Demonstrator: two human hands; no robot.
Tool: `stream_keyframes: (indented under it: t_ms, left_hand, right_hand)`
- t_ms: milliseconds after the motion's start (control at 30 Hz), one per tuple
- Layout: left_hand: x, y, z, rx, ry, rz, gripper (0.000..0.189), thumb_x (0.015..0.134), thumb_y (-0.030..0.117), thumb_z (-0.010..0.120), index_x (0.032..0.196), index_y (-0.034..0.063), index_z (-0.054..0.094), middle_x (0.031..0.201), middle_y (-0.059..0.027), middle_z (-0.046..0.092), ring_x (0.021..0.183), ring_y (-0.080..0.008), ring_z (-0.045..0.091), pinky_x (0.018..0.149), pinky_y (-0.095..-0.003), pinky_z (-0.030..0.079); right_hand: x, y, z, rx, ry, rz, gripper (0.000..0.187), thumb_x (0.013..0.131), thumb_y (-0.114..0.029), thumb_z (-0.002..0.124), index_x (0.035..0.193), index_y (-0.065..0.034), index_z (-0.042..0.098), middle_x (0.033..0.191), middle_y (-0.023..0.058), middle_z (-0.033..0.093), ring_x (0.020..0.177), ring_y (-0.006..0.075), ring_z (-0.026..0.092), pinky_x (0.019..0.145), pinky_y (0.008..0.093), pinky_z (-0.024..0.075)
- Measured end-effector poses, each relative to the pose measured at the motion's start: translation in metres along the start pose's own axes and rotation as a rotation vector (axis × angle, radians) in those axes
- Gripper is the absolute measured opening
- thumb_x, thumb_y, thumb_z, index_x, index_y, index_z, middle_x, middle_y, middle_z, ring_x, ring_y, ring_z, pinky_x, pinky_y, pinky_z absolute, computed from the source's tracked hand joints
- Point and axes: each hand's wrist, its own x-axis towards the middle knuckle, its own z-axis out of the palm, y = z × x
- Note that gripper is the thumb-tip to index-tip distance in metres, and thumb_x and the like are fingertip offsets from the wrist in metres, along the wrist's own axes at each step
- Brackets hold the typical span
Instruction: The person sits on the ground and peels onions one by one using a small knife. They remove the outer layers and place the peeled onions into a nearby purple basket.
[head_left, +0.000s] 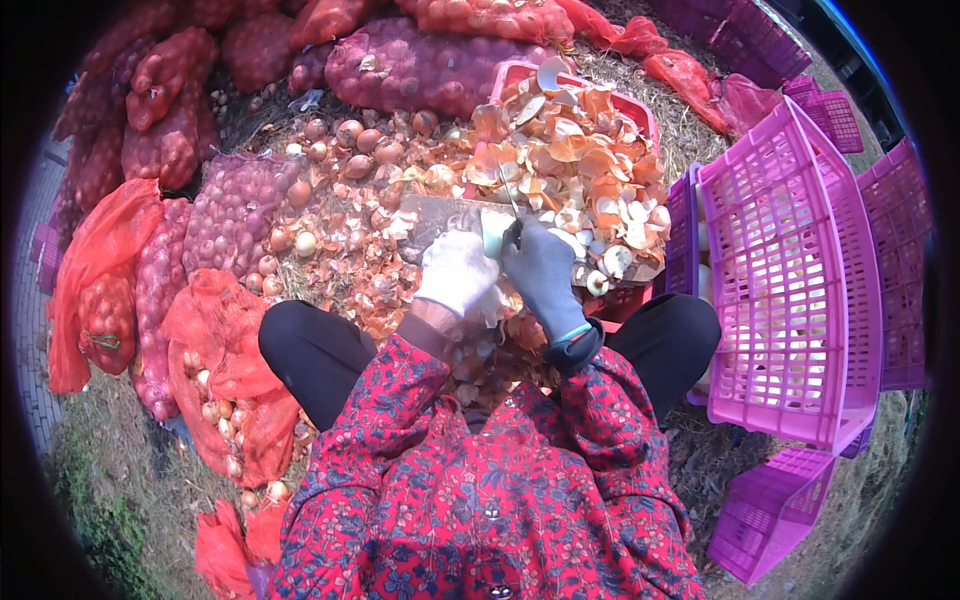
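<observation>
My left hand, in a white glove, holds a pale, peeled-looking onion over a worn board. Close beside it, my right hand in a grey-blue glove grips a knife, whose thin blade points away from me. The onion sits between the two hands, partly hidden by the left fingers. Just beyond my right hand, onion skins heap up over a red crate. Onion ends and pale scraps lie at the board's right side.
Loose unpeeled onions and dry skins cover the ground ahead and left. Full mesh sacks of onions line the back; an opened red sack lies left. At right, a pink plastic crate stands near a purple crate.
</observation>
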Motion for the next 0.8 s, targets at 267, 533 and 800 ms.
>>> stream_keyframes:
  t_ms: [267, 533, 800]
  left_hand:
    - [-0.013, 0.0, -0.004, -0.039, -0.002, 0.04, 0.072, 0.073, 0.037, 0.074, 0.13, -0.0004, 0.051, 0.102, -0.0233, 0.065, 0.089, -0.037, 0.066, 0.076, -0.044, 0.054]
    - [-0.031, -0.008, 0.002, -0.173, 0.178, 0.172, 0.075, 0.074, 0.028, 0.072, 0.137, -0.0007, 0.044, 0.124, -0.0244, 0.057, 0.112, -0.0399, 0.056, 0.095, -0.0445, 0.047]
    - [-0.027, -0.005, 0.016, -0.028, 0.213, 0.162, 0.065, 0.075, 0.02, 0.065, 0.134, 0.0012, 0.046, 0.114, -0.0212, 0.06, 0.104, -0.0397, 0.058, 0.089, -0.0455, 0.049]
  right_hand:
    - [0.029, 0.049, 0.026, 0.215, 0.002, 0.255, 0.027, 0.081, -0.026, 0.06, 0.083, 0.0006, 0.066, 0.079, 0.0222, 0.067, 0.076, 0.0376, 0.066, 0.068, 0.0462, 0.0507]
    - [-0.003, 0.012, -0.007, 0.316, -0.07, 0.173, 0.049, 0.083, -0.043, 0.07, 0.089, 0.0047, 0.064, 0.069, 0.0173, 0.065, 0.061, 0.0287, 0.065, 0.06, 0.0404, 0.0502]
    - [-0.01, -0.003, 0.008, -0.011, 0.039, 0.118, 0.033, 0.088, -0.034, 0.058, 0.088, -0.0013, 0.065, 0.073, 0.0219, 0.065, 0.071, 0.0406, 0.066, 0.065, 0.0501, 0.0494]
